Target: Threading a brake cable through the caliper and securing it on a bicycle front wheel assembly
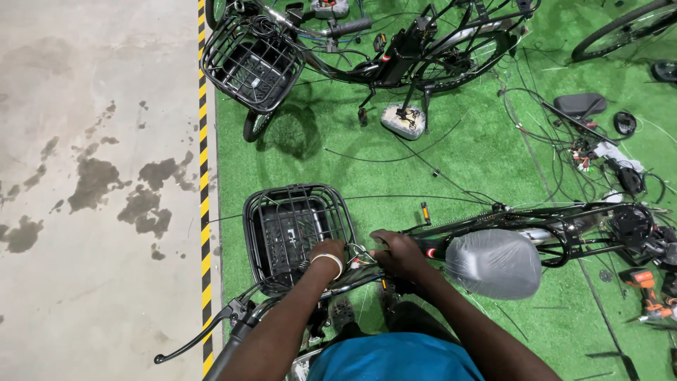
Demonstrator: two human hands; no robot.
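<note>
A black bicycle (564,226) stands across the green mat in front of me, its front wire basket (293,226) to the left and a plastic-wrapped saddle (493,262) to the right. My left hand (328,254), a white band at the wrist, rests at the back rim of the basket, fingers curled on the stem area. Close beside it, my right hand (396,252) closes on thin cables and the frame just behind the basket. What the fingers pinch is hidden. The handlebar with its brake lever (204,337) runs toward the lower left.
A second black bicycle (395,53) with its own basket (250,63) stands at the top. Loose cables, a saddle (580,104) and small parts litter the mat on the right. An orange power drill (645,282) lies at the right edge. Yellow-black tape (204,176) borders stained concrete on the left.
</note>
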